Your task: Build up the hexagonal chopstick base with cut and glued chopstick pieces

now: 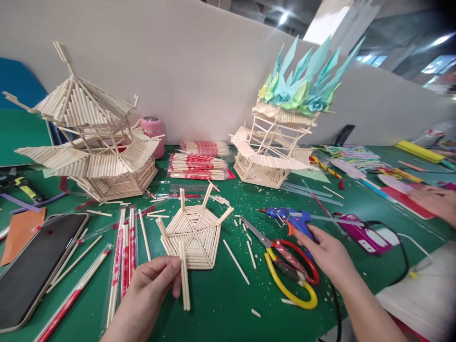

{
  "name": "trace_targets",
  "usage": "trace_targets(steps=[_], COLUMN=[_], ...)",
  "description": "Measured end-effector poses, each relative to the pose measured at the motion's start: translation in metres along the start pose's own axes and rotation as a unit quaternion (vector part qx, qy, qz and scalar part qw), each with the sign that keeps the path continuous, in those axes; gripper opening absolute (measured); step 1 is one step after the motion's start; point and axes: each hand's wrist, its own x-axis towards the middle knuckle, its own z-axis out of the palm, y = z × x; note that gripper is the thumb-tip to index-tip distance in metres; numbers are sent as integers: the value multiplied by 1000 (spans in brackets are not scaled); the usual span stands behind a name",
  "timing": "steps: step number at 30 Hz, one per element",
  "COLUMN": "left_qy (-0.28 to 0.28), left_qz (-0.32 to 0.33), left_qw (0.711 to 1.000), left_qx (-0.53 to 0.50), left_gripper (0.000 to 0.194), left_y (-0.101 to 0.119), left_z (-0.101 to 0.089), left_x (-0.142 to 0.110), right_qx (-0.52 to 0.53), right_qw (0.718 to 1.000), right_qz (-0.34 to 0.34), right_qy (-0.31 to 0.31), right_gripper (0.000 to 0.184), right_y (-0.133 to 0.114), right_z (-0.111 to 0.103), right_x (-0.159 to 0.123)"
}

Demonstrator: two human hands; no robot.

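Between the thumb and fingers of my left hand (153, 289) is a pair of wooden stick pieces (185, 280), upright at the near edge of a hexagonal stick base (195, 232). Whether their upper end touches the base, I cannot tell. Several short stick posts rise from the base's other corners. My right hand (324, 251) is wrapped round the handle of a blue glue gun (290, 218), which lies low over the table with its nozzle pointing left. Scissors (285, 266) with red and yellow handles lie just left of that hand.
Two stick pavilions (103, 166) (274, 166) stand at the back, the right one topped with folded paper. Wrapped chopsticks (199, 166) lie between them. A phone (39, 266) rests at left. Another person's hand (436, 202) is at right, near a purple power strip (370, 232).
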Motion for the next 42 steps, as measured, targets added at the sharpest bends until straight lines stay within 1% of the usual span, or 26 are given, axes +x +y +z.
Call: trace_targets(steps=[3, 5, 6, 7, 8, 9, 10, 11, 12, 14, 16, 18, 21, 27, 28, 30, 32, 33, 35, 37, 39, 42], left_qy=[1, -1, -2, -3, -4, -4, -3, -2, -1, 1, 1, 1, 5, 13, 12, 10, 10, 10, 10, 7, 9, 28], left_qz=[2, 7, 9, 11, 11, 12, 12, 12, 15, 23, 33, 41, 50, 58, 60, 61, 63, 64, 68, 74, 90, 132], left_qw=[1000, 1000, 1000, 1000, 1000, 1000, 1000, 1000, 1000, 1000, 999, 999, 998, 998, 997, 997, 997, 997, 997, 996, 993, 984], left_qx=[0, 0, 1, 2, 5, 6, 6, 6, 7, 10, 18, 26, 36, 37, 37, 39, 39, 39, 42, 53, 75, 112], left_gripper=[38, 37, 38, 39, 40, 41, 41, 40, 40, 39, 37, 36, 34, 34, 34, 34, 34, 33, 34, 35, 37, 34], left_y=[1, 1, 1, 1, 1, 0, 0, -1, -2, -4, -6, -7, -7, -6, -6, -6, -7, -7, -6, -5, -3, -1], left_z=[1, 1, 1, 1, 1, 1, 1, 0, 0, -2, -4, -5, -6, -6, -6, -6, -5, -5, -4, -4, -3, -3], left_x=[0, 0, 0, 0, 1, 1, 1, 2, 2, 2, 2, 2, 0, -1, -1, 0, 0, 0, 0, -1, -2, -3], right_qx=[-57, -92, -103, -115, -109, -85, -71, -81, -108, -182, -252, -287, -296, -299, -286, -211, -64, 17, 150, 231, 270, 293], right_qw=[998, 996, 994, 990, 988, 985, 974, 955, 940, 915, 890, 873, 862, 858, 864, 893, 920, 920, 900, 877, 863, 858], right_qz=[-3, -20, -38, -73, -110, -147, -185, -221, -246, -281, -301, -313, -328, -335, -330, -297, -240, -213, -178, -157, -135, -119], right_qy=[-22, 5, 18, 31, 16, -30, -111, -178, -211, -226, -232, -240, -247, -248, -250, -266, -303, -327, -367, -390, -404, -404], right_gripper=[33, 38, 39, 38, 32, 24, 19, 19, 18, 15, 14, 17, 16, 19, 19, 17, 12, 9, 6, 5, 4, 8], right_y=[0, -7, -14, -22, -32, -44, -56, -68, -79, -96, -107, -113, -117, -112, -112, -114, -120, -124, -135, -146, -157, -168], right_z=[4, 7, 9, 11, 15, 20, 25, 31, 37, 48, 53, 54, 52, 50, 48, 42, 36, 34, 34, 39, 47, 59], right_x=[5, -1, -6, -14, -23, -33, -42, -51, -58, -67, -68, -66, -62, -63, -63, -64, -68, -70, -77, -85, -92, -99])
